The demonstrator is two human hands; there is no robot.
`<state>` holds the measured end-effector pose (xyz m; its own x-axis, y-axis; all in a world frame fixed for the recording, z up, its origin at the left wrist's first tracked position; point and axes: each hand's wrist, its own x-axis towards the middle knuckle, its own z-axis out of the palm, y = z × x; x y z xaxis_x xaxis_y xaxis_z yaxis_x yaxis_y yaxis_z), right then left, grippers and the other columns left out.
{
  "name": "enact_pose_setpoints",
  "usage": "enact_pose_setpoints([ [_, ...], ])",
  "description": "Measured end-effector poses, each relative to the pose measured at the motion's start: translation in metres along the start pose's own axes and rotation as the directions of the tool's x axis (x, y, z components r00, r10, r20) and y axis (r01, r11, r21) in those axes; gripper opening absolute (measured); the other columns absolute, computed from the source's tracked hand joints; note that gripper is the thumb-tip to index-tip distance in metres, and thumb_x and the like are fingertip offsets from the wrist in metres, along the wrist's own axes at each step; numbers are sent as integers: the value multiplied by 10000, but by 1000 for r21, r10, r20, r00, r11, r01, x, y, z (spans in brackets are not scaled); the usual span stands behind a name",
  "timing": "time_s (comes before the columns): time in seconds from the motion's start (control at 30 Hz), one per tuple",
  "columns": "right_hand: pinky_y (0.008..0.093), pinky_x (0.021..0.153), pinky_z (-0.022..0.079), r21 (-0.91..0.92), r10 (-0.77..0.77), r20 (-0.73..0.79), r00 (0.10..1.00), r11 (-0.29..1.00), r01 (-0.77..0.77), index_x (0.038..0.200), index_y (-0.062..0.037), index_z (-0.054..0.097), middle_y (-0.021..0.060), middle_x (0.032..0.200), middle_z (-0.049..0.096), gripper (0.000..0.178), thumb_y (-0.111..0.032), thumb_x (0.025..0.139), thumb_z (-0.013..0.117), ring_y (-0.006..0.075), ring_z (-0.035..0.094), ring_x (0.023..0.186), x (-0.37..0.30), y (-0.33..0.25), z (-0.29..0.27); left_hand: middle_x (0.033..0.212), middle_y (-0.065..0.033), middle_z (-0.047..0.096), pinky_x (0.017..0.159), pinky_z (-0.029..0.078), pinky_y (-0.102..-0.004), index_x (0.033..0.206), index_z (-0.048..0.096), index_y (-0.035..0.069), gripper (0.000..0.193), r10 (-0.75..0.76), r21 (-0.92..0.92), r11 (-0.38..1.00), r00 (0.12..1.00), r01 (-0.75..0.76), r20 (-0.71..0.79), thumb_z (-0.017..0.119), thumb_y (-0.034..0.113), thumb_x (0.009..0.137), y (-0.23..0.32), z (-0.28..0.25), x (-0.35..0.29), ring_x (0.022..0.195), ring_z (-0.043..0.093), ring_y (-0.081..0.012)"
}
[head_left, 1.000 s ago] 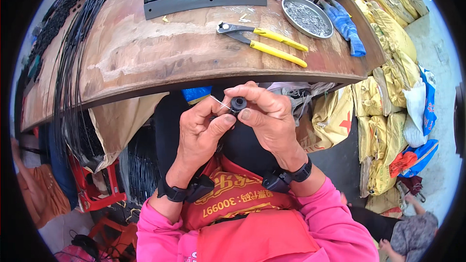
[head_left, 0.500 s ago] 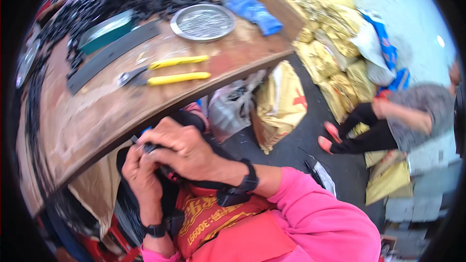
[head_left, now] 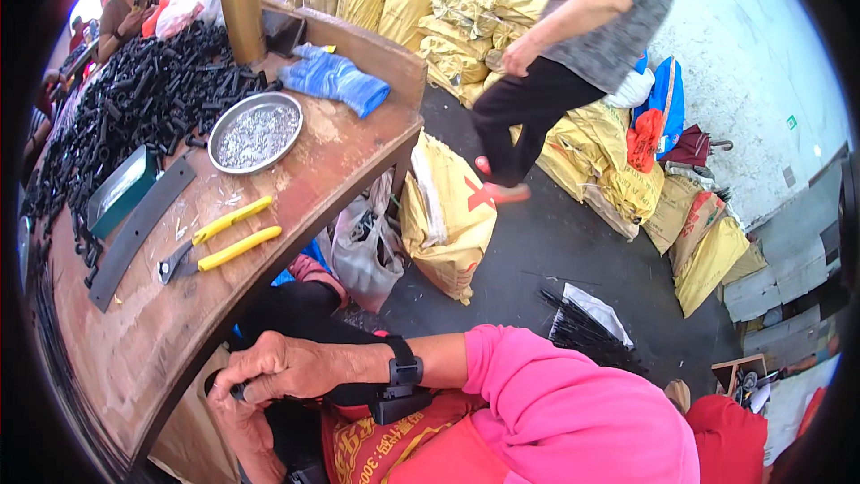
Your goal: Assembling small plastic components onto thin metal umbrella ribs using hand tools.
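Beside the worn brown wooden tabletop (head_left: 116, 350), the right hand (head_left: 287, 366) grasps a small black cylindrical piece (head_left: 238, 392); left hand (head_left: 235, 426) partly hidden, its grip unclear. Yellow-handled metal pliers (head_left: 228, 253) lie on the tabletop.

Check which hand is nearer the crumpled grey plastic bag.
Right. In the picture, the right hand is below-left of the grey bag; the left hand is farther down and left.
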<state>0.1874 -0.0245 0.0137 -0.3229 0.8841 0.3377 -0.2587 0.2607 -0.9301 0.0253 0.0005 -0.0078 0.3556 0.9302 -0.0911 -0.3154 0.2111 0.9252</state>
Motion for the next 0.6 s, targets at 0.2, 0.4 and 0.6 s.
enact_pose_setpoints([
  [0.2,300,835,444,205,86,-8,996,975,-83,1055,37,634,114,990,646,263,-39,805,658,166,583,936,-2,-7,-1,734,32,498,596,420,-211,729,496,81,254,-83,123,988,995,90,-61,734,85,639,0,-8,4,667,495,-72],
  [0.4,243,717,439,59,-68,-235,970,995,84,994,12,658,57,869,643,270,-105,760,726,113,565,807,7,-9,3,1050,-65,524,886,439,-278,1096,478,11,398,468,311,851,879,-423,-85,697,181,810,-11,18,-12,993,544,-150],
  [0.6,255,666,466,-35,-65,-432,900,998,55,891,-4,563,30,800,598,263,-78,696,723,96,557,706,25,-16,33,1163,-168,507,892,459,-340,1280,384,-48,567,690,338,705,714,-624,-121,643,228,857,-23,35,-5,1054,548,-247],
])
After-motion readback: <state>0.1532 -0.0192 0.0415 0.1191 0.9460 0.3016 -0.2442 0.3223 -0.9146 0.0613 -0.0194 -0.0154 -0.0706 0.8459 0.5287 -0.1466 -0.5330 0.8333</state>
